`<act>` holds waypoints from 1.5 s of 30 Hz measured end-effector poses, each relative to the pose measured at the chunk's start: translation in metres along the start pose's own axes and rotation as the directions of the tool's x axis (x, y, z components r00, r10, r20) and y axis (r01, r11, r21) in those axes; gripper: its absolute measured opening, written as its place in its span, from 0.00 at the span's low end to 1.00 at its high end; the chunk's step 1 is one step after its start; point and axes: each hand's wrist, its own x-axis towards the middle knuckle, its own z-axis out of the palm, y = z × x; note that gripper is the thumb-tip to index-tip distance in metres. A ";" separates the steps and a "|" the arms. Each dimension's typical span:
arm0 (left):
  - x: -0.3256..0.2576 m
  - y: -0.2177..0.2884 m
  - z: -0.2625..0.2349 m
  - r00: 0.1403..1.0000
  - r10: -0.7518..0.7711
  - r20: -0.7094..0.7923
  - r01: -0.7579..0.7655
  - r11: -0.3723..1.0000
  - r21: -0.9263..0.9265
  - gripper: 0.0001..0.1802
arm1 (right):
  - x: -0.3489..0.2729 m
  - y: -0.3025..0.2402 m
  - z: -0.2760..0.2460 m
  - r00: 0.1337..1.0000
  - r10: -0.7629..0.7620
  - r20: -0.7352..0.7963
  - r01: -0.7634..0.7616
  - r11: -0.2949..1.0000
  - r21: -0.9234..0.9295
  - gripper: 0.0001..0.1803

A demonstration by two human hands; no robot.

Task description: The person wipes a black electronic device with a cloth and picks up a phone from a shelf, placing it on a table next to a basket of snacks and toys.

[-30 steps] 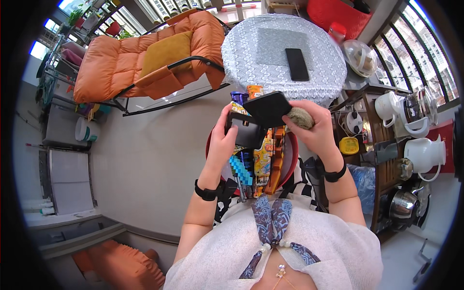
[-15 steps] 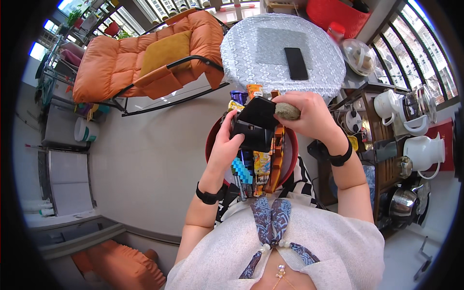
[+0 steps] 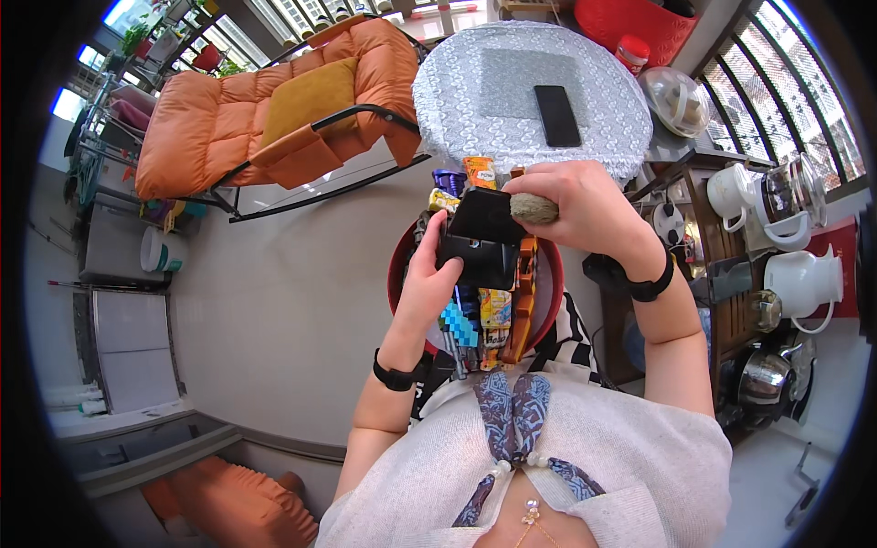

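My left hand (image 3: 426, 281) grips the left side of a black case (image 3: 480, 265), thumb along its near edge. The case's black flap (image 3: 486, 216) stands raised on the far side. In my right hand (image 3: 589, 205) is a rounded, grey-green, rough-looking pad (image 3: 533, 209), pressed close to the right edge of the flap. Whether the right fingers also pinch the flap is hidden. Under the case, a red-rimmed basin (image 3: 557, 297) bears a blue pixel-patterned toy (image 3: 459, 324), yellow snack packets (image 3: 496, 309) and a long orange-brown toy-like piece (image 3: 524, 297).
Beyond the basin stands a round table (image 3: 448, 105) with a lace cover and a black phone (image 3: 557, 116). An orange recliner (image 3: 206, 128) is at the far left. At right, a dark wooden shelf (image 3: 731, 315) carries white jugs (image 3: 804, 283) and a steel kettle (image 3: 766, 376).
The right hand and pad have shifted slightly left and up along the flap. The flap leans a little differently. My left hand keeps its hold on the case.
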 end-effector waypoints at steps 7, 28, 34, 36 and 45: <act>-0.003 0.005 0.002 1.000 -0.014 -0.022 0.013 0.999 -0.045 0.36 | -0.003 0.003 0.004 1.000 0.019 0.003 -0.019 0.999 -0.029 0.21; -0.017 0.004 0.003 0.905 0.425 0.002 -0.409 0.873 -0.265 0.32 | -0.038 0.001 0.021 0.793 -0.468 -0.391 0.364 0.878 -0.312 0.18; -0.018 0.009 0.009 0.893 0.450 -0.008 -0.439 0.866 -0.239 0.32 | -0.040 0.009 0.026 0.759 -0.462 -0.459 0.376 0.886 -0.271 0.18; -0.020 0.005 0.005 0.899 0.438 -0.013 -0.429 0.874 -0.227 0.32 | -0.040 0.009 0.024 0.731 -0.448 -0.516 0.379 0.894 -0.239 0.18; -0.015 0.004 0.002 0.877 0.479 -0.033 -0.470 0.843 -0.263 0.30 | -0.046 0.010 0.033 0.694 0.129 -0.709 0.458 0.679 0.573 0.11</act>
